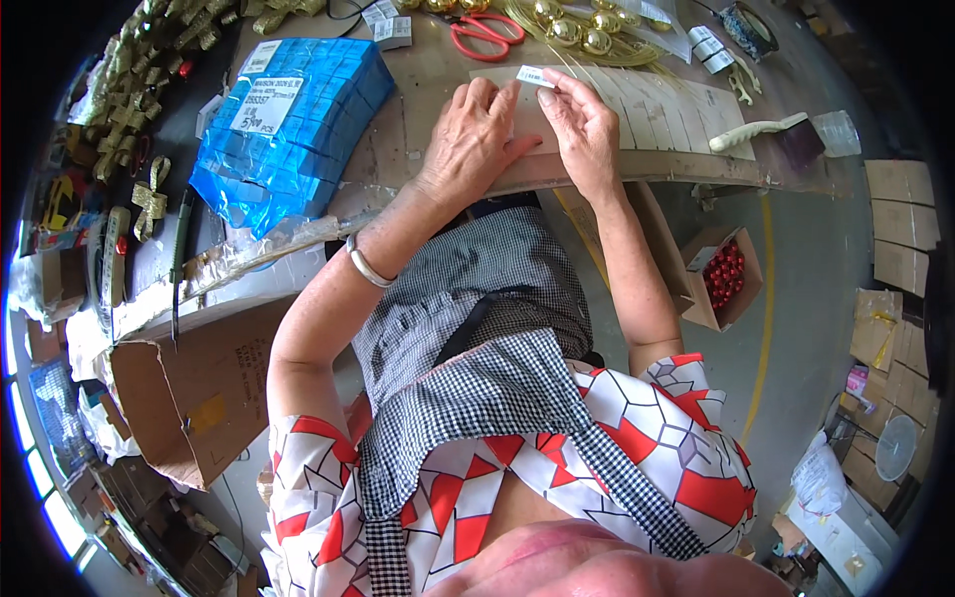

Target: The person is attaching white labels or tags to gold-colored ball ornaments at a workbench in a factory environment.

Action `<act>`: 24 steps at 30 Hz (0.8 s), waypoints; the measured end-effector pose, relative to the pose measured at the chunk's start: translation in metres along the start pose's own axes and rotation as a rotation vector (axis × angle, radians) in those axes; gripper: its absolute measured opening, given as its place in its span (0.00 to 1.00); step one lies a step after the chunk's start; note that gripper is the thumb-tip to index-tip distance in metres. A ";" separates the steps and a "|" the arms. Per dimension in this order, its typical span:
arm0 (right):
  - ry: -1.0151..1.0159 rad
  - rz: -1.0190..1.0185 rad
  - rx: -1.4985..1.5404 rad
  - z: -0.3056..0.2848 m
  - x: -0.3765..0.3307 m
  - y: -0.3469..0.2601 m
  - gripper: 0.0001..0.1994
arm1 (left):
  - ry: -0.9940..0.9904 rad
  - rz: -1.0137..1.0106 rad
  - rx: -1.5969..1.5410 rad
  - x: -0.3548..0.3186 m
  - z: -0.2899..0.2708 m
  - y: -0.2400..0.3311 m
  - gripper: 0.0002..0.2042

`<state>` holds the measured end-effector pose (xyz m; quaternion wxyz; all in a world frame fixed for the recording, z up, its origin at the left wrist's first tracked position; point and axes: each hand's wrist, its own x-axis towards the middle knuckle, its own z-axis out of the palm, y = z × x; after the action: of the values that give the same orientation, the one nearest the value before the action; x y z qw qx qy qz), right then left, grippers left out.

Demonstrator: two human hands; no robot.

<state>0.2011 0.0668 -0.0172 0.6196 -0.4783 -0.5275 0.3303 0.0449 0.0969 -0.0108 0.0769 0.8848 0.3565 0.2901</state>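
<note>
My right hand (585, 131) pinches a small white tag (533, 76) between thumb and fingertips, just above the worktable (552, 171). Close to its left, my left hand (470, 141) has its fingers bent down and its thumb stretched toward the right hand. What lies under those left fingertips is hidden. A pale sheet with parallel lines (676, 111) lies flat beside and beyond the right hand. Left of my hands sits a blue plastic-wrapped pack (343, 104) with a white label on it.
Red-handled scissors (487, 38) and shiny gold balls (565, 32) lie at the far side. A cream-handled tool (746, 133) rests at the right. Gold glitter bows (149, 199) are at the left. Below stand a carton of red balls (724, 277) and an open cardboard box (194, 403).
</note>
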 end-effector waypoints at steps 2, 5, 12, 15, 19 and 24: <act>-0.101 -0.062 -0.400 -0.008 0.006 -0.006 0.12 | 0.040 -0.009 -0.151 0.007 0.000 -0.006 0.29; -0.108 -0.347 -0.645 -0.009 0.022 0.008 0.11 | 0.049 -0.244 -0.661 0.015 -0.009 -0.018 0.21; -0.074 -0.300 -0.227 0.032 0.043 -0.013 0.17 | 0.087 -0.484 -1.718 0.031 -0.014 -0.046 0.27; -0.199 -0.564 -0.350 0.056 0.064 -0.013 0.20 | 0.018 -0.457 -2.106 0.049 -0.001 -0.066 0.31; -0.200 -0.660 -0.448 0.060 0.100 -0.008 0.21 | -0.083 -0.527 -2.297 0.074 -0.012 -0.071 0.28; -0.316 -0.593 -0.374 0.054 0.123 0.001 0.17 | -0.047 -0.555 -2.093 0.084 -0.023 -0.062 0.29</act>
<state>0.1768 0.1927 0.0224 0.5014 -0.3528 -0.7831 0.1045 0.0436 0.1971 0.0255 0.8638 0.2738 0.1182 0.4060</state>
